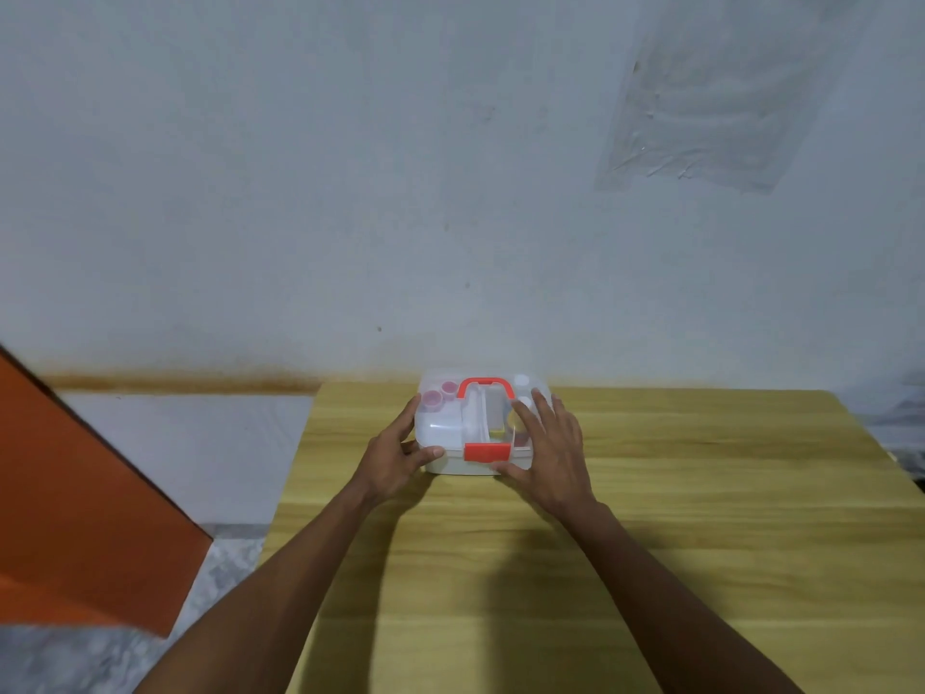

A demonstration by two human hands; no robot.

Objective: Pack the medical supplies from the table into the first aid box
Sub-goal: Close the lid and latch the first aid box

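The first aid box [450, 428] is white with a clear lid, a red handle [488, 384] and a red front latch [487, 452]. It stands at the far edge of the wooden table [650, 518], lid down. Through the lid I see pink-capped containers, white items and something yellow. My left hand [395, 460] grips the box's left front corner, thumb on the front wall. My right hand [548, 445] lies flat on the right half of the lid, thumb against the front edge beside the latch.
A grey-white wall rises right behind the table. An orange panel [75, 493] leans at the left, over a grey floor. The table's left edge runs close to my left forearm.
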